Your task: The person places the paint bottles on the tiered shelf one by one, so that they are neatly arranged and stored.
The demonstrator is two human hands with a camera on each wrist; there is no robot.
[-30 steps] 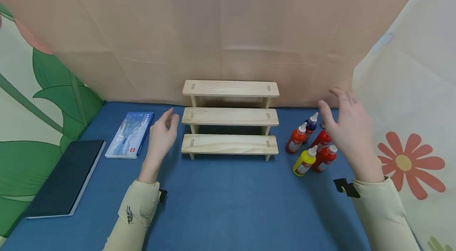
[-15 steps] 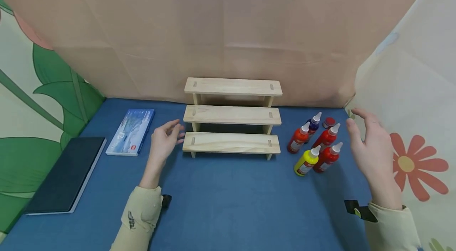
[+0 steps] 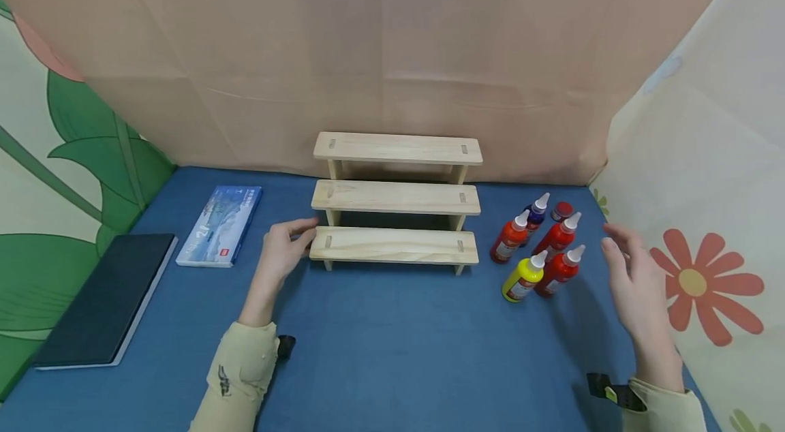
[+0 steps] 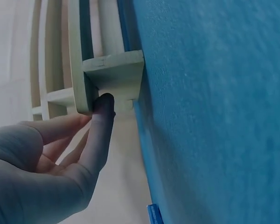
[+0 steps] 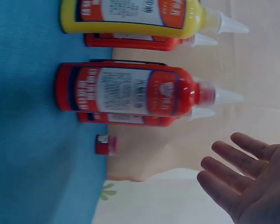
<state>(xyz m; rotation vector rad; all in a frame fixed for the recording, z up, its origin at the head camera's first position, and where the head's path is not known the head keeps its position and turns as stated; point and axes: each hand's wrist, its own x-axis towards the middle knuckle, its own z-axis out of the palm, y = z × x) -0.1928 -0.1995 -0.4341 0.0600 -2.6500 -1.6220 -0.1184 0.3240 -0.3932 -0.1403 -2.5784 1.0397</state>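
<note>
A three-tier wooden step rack (image 3: 394, 245) stands on the blue cloth against the backdrop. My left hand (image 3: 282, 253) is at the left end of its lowest step. In the left wrist view, the thumb and fingers (image 4: 102, 116) pinch the end of that board. My right hand (image 3: 640, 292) hovers with loosely extended fingers to the right of several squeeze bottles, touching none. Among them are a yellow bottle (image 3: 522, 280), red bottles such as the near one (image 5: 126, 91), an orange-red one (image 3: 509, 241) and a dark blue one (image 3: 535, 212).
A small jar with a red lid (image 3: 561, 210) stands behind the bottles. On the left lie a blue-and-white box or book (image 3: 219, 226) and a dark hardcover book (image 3: 104, 296). A beige curtain (image 3: 380, 43) hangs behind, and a flower-print cloth (image 3: 711, 166) borders the right.
My left hand has moved right to the rack's lowest step and taken hold of its end. My right hand has drawn back and right, from above the bottles to beside them.
</note>
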